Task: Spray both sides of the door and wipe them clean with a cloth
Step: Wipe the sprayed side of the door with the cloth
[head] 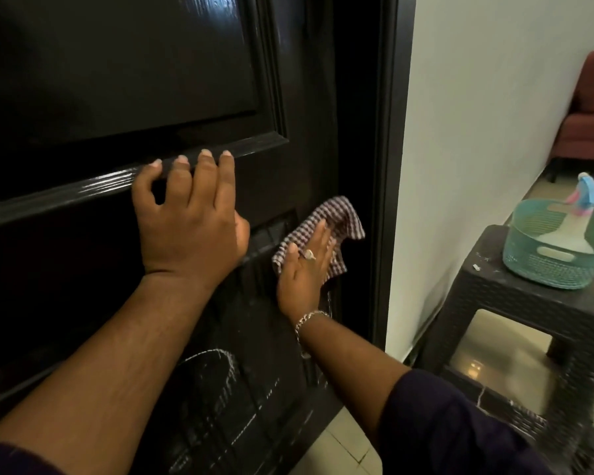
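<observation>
The person is wiping the dark door [124,80] near its right edge. To do this well, the right hand [304,269] should press flat and sweep in overlapping strokes down toward the pale streaks low on the panel, while the left hand [189,221] steadies the door. The checked cloth [336,214] lies between the right palm and the door, its fingers straight on top, cloth showing beyond the fingertips. The left fingers are spread, tips hooked on the moulding, holding nothing. The spray bottle [578,214] stands in a basket [549,269] on a stool [494,286], well apart
</observation>
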